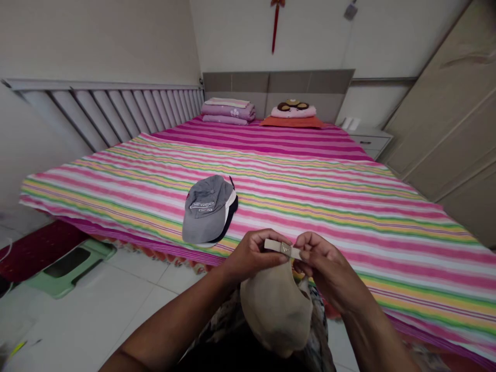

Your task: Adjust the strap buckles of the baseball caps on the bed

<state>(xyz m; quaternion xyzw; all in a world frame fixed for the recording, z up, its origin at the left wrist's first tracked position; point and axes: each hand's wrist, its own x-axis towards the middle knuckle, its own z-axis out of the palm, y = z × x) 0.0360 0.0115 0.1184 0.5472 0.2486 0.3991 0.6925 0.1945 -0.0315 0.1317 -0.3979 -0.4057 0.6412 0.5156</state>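
My left hand (253,254) and my right hand (323,261) are both closed on the back strap (282,248) of a beige cap (276,310), pinching it from either end. The cap hangs below my hands with its crown down, just in front of the bed's near edge. A grey cap (207,207) lies on the striped bedsheet (310,181), stacked on what look like a white and a black cap, a short way ahead and to the left of my hands.
Folded purple bedding (228,111) and an orange pillow with a plush toy (292,114) lie at the headboard. A slatted rail (116,111) runs along the bed's left. A wardrobe (453,119) stands right. A green stool (70,263) sits on the tiled floor.
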